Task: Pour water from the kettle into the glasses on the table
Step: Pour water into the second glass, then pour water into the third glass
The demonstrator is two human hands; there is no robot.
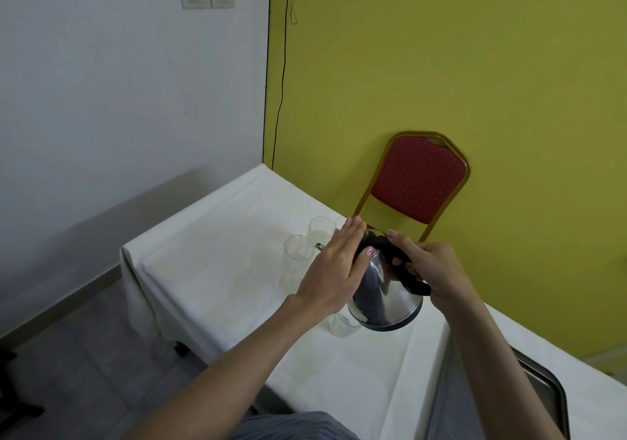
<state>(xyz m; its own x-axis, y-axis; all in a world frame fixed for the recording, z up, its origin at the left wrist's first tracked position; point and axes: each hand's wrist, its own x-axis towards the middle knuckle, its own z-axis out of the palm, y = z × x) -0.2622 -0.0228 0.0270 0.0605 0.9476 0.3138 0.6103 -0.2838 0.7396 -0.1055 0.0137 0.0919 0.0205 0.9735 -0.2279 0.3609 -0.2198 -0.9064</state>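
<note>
A shiny steel kettle (386, 299) with a black handle and lid is lifted and tilted to the left above the white tablecloth (217, 270). My right hand (431, 270) grips its black handle. My left hand (334, 266) lies flat against the lid and upper side, fingers straight. The spout points at a tall clear glass (297, 263) just left of my left hand. A second tall glass (320, 227) stands behind it. A short glass (342, 326) peeks out under the kettle's base.
A red padded chair (419, 178) with a gold frame stands against the yellow wall behind the table. A metal tray (549, 385) lies at the lower right. The table's left edge drops to a grey floor.
</note>
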